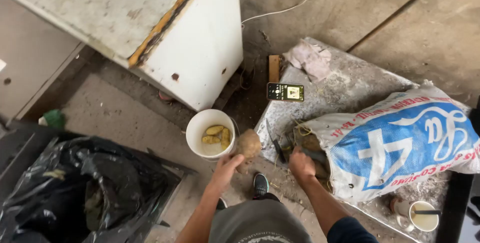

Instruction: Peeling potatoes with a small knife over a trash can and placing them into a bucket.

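A large, dirt-brown unpeeled potato (248, 145) is held in the left hand (227, 165), the fingers clamped around its lower end, and it is raised just beside the rim of a round white plastic bucket (200, 123). Several pale yellow peeled potatoes (216, 134) are seen lying in water at the bottom of that bucket. The right hand (301, 165) is pushed into the open mouth of a big woven white sack with blue and red print (400, 145), which is laid on its side on a grey, dusty slab (350, 85) on the floor; its fingers are curled, but whether anything is gripped inside cannot be told. More brown potatoes (311, 143) are visible in the sack's mouth, touching the hand. A dark-bladed knife (274, 140) is rested on the slab's edge — between the two hands. Farther back on the slab a mobile phone with a lit screen (285, 91) is laid flat, and a crumpled pale rag (311, 59) lies beyond it. A white cup with a spoon in it (424, 216) stands near the sack's lower corner. To the left a black plastic rubbish bag (85, 188) is spread open, and a worn white cabinet (200, 48) stands behind the bucket. A dark shoe (260, 184) is planted on the concrete floor between the arms.
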